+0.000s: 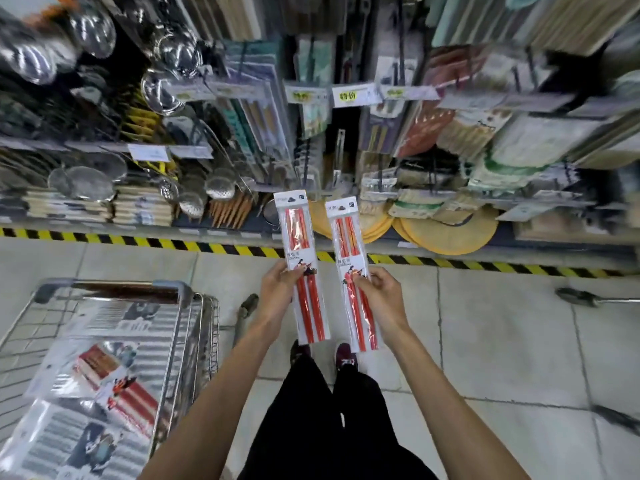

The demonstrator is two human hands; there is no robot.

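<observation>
Head cam: left hand point(277, 289) grips one chopstick pack point(299, 233), right hand point(382, 297) its twin point(346, 233), upright side by side, guessing so I can compare.

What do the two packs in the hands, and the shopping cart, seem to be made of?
The left pack and right pack: clear glossy plastic film, as it glints and the sticks show through, over a white printed card, probably paper. The red chopsticks look smooth and coloured: plastic or lacquered wood, I cannot tell. The shopping cart: bare shiny metal wire, by its gleam.
</observation>
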